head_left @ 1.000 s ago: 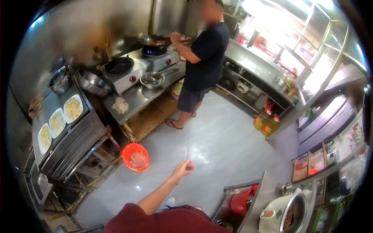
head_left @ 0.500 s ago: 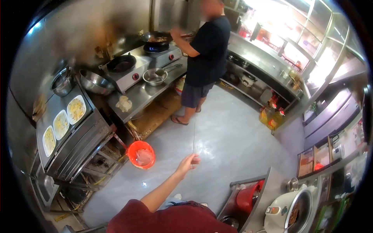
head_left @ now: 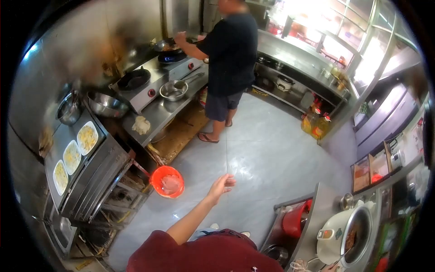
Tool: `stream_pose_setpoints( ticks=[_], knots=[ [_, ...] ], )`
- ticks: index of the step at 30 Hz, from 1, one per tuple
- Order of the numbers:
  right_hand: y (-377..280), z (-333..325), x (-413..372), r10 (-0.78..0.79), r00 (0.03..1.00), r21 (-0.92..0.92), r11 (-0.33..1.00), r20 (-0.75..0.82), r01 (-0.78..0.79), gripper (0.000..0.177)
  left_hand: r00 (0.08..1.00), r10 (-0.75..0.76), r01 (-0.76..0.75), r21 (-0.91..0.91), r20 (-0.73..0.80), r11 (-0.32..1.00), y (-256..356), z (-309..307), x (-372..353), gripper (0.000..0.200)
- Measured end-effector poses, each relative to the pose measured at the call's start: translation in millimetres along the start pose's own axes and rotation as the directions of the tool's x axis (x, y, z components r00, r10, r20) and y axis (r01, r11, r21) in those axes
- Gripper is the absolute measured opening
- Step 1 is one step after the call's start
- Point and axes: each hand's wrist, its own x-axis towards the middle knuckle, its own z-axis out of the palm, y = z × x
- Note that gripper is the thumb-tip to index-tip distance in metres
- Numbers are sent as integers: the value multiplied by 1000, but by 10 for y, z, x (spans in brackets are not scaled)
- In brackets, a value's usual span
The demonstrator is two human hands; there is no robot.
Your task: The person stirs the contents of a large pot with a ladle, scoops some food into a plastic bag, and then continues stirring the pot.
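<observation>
My left hand [head_left: 221,187] is held out in mid-air over the grey tiled floor, its fingers loosely curved and apart, with nothing in it. To its left on the floor stands an orange-red bucket [head_left: 156,182] with something pale pink inside. At the bottom right edge, a small skin-toned patch [head_left: 330,268] may be part of my right hand; its fingers are hidden. Close by it, a thin utensil handle [head_left: 340,257] leans out of a large white cooker [head_left: 327,247] that holds dark brown food.
A person in black [head_left: 231,54] stands at the gas stove [head_left: 147,93], one hand by a wok. Three white trays of food [head_left: 72,157] rest on the left counter [head_left: 97,149]. Oil bottles [head_left: 315,122] stand on the floor; a red bin [head_left: 294,224] sits under the right-hand counter.
My view has shifted, bringing the white cooker further into frame. A skin-toned patch has appeared at the bottom right. My left hand stays raised and empty. The person's hand by the wok has moved slightly.
</observation>
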Motion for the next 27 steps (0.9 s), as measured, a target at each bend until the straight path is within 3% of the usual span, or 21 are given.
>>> stream_pose_setpoints(
  ticks=[2,5,8,11,14,20,23,26,27],
  knots=[
    [-234,-330,225,-152,979,-65,987,-134,144,18,1000,7,-7,-1,6,1000,-15,-6,14,42],
    [-305,-468,329,-198,974,-108,976,-111,187,19,1000,-4,3,10,13,1000,-37,16,6,41],
    [-266,-368,303,-189,960,-47,982,-204,184,22,1000,-10,9,11,19,1000,-30,45,-1,41],
    [-50,-76,51,86,991,30,996,100,-90,22,1000,-8,8,7,22,1000,-29,59,-21,41],
    [-155,-204,120,183,970,129,970,162,-205,19,1000,-10,10,21,19,1000,8,71,-40,42],
    [60,78,-21,51,998,36,998,-33,-50,20,999,-18,17,42,32,999,53,123,-90,43],
    [173,194,-48,20,1000,-33,999,15,-20,21,999,-36,34,48,39,998,-6,115,-36,43],
    [182,178,-71,84,993,-13,996,86,-84,25,998,-42,40,55,54,998,-41,145,-6,43],
    [304,315,-150,181,958,92,974,224,-206,26,997,-44,41,57,58,998,-54,151,-20,42]
  ],
)
